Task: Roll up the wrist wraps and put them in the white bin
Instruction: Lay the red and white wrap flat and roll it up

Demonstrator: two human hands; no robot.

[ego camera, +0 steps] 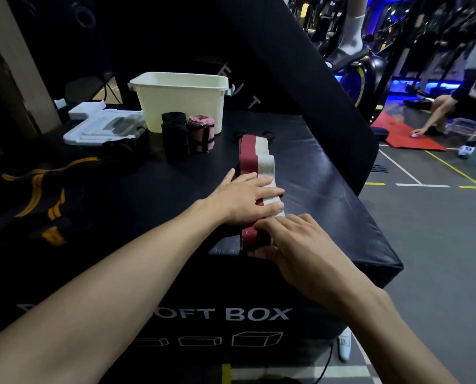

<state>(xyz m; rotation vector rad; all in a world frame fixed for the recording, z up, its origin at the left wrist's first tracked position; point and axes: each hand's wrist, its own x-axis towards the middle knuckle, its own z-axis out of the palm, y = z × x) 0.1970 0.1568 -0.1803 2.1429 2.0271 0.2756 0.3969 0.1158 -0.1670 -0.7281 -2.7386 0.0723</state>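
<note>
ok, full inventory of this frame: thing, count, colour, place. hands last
wrist wrap being rolled: 1, maroon and white, laid out lengthwise on the box top, near end under both hands
rolled wraps: 2 black and 1 pink, standing in front of the bin
white bin: 1, white, far side of the box top
soft box: 1, black, white lettering on its front
foam tray: 1, white, left of the bin
black and orange straps: a pile, count unclear, far left
red mat: 1, on the floor at right, another person bent over it
left hand: fingers flat, pressing the wrap down
right hand: grip curled round the rolled near end
</note>
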